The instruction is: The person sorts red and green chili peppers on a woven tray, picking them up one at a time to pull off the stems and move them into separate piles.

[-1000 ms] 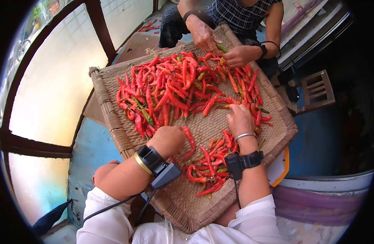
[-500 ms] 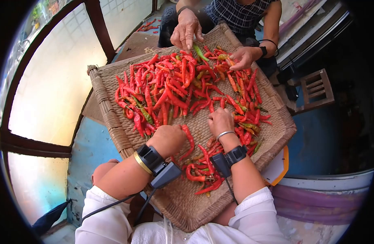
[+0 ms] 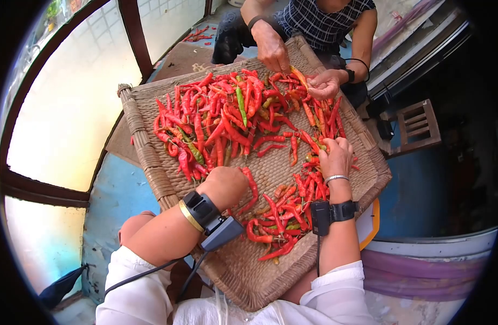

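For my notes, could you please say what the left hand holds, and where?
It cannot be told: the left hand is curled beside a red chili, its fingers hidden.

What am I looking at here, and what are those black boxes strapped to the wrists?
No machine here: a person works with two bare hands. The one picture comes from a camera worn on their head, looking down, hence the round, bent edges. Black wrist bands with cables sit on both arms; what they do is not shown. On a woven tray lies a heap of red chillies, with a few green ones. The left hand is a closed fist on the tray; whether it holds anything is hidden. The right hand has its fingers among chillies near the tray's right edge. Opposite, another person's hands handle chillies too.
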Motion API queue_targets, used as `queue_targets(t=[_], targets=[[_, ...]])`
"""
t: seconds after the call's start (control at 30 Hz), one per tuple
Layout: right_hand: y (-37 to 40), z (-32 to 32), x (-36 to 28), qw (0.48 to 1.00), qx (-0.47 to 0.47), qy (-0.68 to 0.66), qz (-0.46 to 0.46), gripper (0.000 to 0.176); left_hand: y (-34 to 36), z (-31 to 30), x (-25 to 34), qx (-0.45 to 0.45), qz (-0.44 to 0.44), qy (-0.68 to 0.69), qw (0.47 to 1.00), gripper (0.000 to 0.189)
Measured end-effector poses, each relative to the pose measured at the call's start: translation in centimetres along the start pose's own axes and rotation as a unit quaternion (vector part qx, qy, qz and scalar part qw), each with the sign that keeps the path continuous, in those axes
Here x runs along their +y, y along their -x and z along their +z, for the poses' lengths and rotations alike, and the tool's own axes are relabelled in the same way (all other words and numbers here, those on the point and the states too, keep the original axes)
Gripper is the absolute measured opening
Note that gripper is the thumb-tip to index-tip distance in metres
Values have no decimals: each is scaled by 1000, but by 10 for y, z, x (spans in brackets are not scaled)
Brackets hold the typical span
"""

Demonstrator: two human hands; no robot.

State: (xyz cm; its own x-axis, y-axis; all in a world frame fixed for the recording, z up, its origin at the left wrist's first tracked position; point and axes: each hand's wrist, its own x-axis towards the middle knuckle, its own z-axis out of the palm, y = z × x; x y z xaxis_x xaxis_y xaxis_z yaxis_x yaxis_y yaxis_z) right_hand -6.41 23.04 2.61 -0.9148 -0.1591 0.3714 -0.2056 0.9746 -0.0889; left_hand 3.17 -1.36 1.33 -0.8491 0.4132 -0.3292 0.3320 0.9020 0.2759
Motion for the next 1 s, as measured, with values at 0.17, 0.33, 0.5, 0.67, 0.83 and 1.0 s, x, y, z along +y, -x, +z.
queue_targets(t=[0.17, 0.33, 0.5, 0.67, 0.83, 1.0], targets=[[11, 30, -22, 979, -168, -83, -81, 33, 0, 6, 1, 19, 6, -1, 1000, 14], [18, 52, -31, 979, -198, -11, -56, 27, 1, 8, 2, 24, 11, -30, 999, 16], [11, 42, -32, 980, -198, -21, -19, 7, 1, 3, 2, 23, 18, -11, 1000, 16], [-4, 11, -15, 999, 34, -2, -38, 14, 1, 6, -1, 35, 26, -15, 999, 16], [0, 22, -7, 997, -16, -52, -45, 23, 1, 4, 1, 18, 18, -9, 1000, 14], [20, 52, -50, 970, -89, -95, -208, 31, 2, 3, 4, 17, 7, 0, 1000, 14]])
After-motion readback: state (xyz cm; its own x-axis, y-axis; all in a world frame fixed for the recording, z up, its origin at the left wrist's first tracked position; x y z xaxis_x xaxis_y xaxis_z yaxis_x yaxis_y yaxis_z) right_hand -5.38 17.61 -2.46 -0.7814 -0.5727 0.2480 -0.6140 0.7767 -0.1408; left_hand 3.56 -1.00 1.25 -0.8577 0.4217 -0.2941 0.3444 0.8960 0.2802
